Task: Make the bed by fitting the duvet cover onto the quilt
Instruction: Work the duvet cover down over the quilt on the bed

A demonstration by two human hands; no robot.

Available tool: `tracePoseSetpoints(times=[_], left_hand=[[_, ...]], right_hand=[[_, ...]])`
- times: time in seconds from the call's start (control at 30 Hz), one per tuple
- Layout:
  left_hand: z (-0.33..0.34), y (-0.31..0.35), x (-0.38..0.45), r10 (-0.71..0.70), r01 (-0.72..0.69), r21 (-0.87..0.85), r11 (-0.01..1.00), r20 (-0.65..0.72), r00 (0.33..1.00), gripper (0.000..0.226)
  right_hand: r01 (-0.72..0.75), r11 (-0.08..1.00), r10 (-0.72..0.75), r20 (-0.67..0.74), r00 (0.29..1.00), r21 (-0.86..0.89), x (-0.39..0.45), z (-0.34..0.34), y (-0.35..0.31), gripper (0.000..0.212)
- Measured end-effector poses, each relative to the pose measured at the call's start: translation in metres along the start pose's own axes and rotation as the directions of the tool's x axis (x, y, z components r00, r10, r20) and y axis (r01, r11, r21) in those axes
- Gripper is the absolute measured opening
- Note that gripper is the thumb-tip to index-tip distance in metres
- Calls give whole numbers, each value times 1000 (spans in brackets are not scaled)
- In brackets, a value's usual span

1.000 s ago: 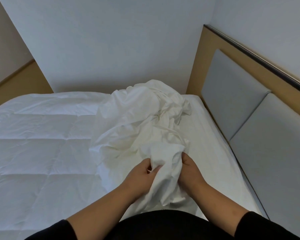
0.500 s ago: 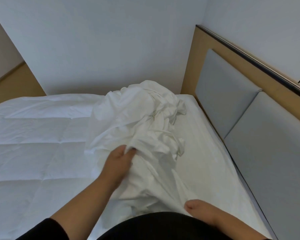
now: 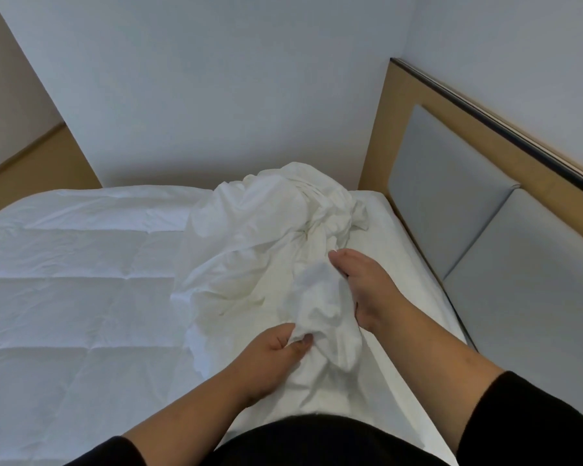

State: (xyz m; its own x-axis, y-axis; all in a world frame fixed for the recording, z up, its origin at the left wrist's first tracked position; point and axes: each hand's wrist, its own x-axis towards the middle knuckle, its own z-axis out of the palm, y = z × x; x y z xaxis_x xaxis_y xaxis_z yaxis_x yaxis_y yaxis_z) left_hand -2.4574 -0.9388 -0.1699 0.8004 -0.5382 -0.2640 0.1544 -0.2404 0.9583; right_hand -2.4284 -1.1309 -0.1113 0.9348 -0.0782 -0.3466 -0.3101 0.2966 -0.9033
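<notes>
A crumpled white duvet cover [image 3: 270, 237] lies in a heap on the right half of the bed, reaching from the far wall down to my body. A white stitched quilt [image 3: 74, 284] is spread flat over the left part of the bed. My left hand [image 3: 276, 354] grips a bunched fold at the near end of the cover. My right hand [image 3: 367, 287] is further up the heap on its right side, thumb and fingers closed round a thick fold of the same cover.
A padded grey headboard [image 3: 478, 237] in a wooden frame runs along the right side. A white wall [image 3: 216, 95] stands right behind the far edge of the bed. A strip of bare mattress sheet [image 3: 404, 274] shows between cover and headboard. Wooden floor [image 3: 37, 163] at far left.
My left hand has come back from the middle of the heap to its near end. My right hand has moved from near my body up onto the heap's right side and taken hold.
</notes>
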Motion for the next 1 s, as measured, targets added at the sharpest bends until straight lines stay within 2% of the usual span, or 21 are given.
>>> tracePoseSetpoints(times=[0.07, 0.1, 0.13, 0.2, 0.27, 0.33, 0.37, 0.43, 0.47, 0.53, 0.6, 0.67, 0.7, 0.73, 0.8, 0.87, 0.93, 1.0], left_hand=[[-3, 1, 0, 5, -6, -17, 1000, -45, 999, 43], [-4, 1, 0, -1, 0, -20, 1000, -61, 998, 39], [-5, 1, 1, -10, 8, -28, 1000, -70, 997, 35], [-8, -1, 0, -22, 19, -41, 999, -76, 997, 31], [-10, -1, -3, -34, 28, -56, 998, -116, 993, 27], [-12, -2, -5, -42, 30, -74, 997, -166, 985, 27], [-13, -1, -5, -47, 31, -86, 996, -190, 981, 27], [-15, -4, -2, -58, 36, -98, 995, -235, 970, 26], [-15, -3, -1, -51, 32, -81, 996, -250, 967, 32], [-13, -1, -1, -45, 38, -34, 999, -260, 965, 52], [-11, 1, -1, -45, 44, -9, 999, -257, 965, 54], [-15, 10, -1, -50, 49, -10, 999, -287, 957, 48], [-20, 19, -4, -51, 33, -67, 997, -285, 957, 52], [-26, 28, -8, -42, 5, -143, 990, -255, 966, 60], [-32, 51, -21, 48, -75, -221, 972, -126, 991, 67], [-27, 66, -37, 118, -117, -190, 975, -5, 993, 56], [-17, 70, -47, 83, -73, -187, 980, 44, 996, 38], [-14, 52, -46, -48, 82, -268, 960, 131, 990, 23]], right_hand=[[180, 982, -163, 217, 962, -58, -16, 23, -16, 27], [208, 975, -174, 298, 939, -85, -23, 28, -19, 25], [233, 963, -182, 312, 932, -133, -26, 29, -18, 24], [223, 934, -173, 191, 966, -278, -17, 17, -4, 22], [85, 818, -77, 39, 996, -569, -12, -3, 16, 13], [-35, 712, 131, 84, 988, -701, -20, -17, 42, 12], [-51, 741, 194, 141, 971, -670, -27, -18, 54, 14], [-37, 793, 184, 181, 966, -609, -38, -11, 66, 16], [-4, 781, 141, 170, 975, -624, -39, -10, 71, 18], [59, 679, 78, 152, 985, -732, -34, -10, 80, 24], [64, 652, 54, 130, 990, -756, -26, -12, 89, 28], [-17, 755, 69, 54, 996, -655, -20, -14, 96, 23], [-62, 803, 77, -1, 997, -593, -16, -17, 100, 13], [-83, 827, 57, -64, 996, -556, -12, -21, 101, 10], [-135, 877, 37, -215, 976, -461, -1, -35, 99, 18], [-154, 924, 41, -310, 950, -350, 12, -49, 89, 27], [-138, 937, 18, -351, 936, -321, 24, -56, 74, 35], [-73, 949, -45, -362, 931, -306, 35, -55, 60, 38]])
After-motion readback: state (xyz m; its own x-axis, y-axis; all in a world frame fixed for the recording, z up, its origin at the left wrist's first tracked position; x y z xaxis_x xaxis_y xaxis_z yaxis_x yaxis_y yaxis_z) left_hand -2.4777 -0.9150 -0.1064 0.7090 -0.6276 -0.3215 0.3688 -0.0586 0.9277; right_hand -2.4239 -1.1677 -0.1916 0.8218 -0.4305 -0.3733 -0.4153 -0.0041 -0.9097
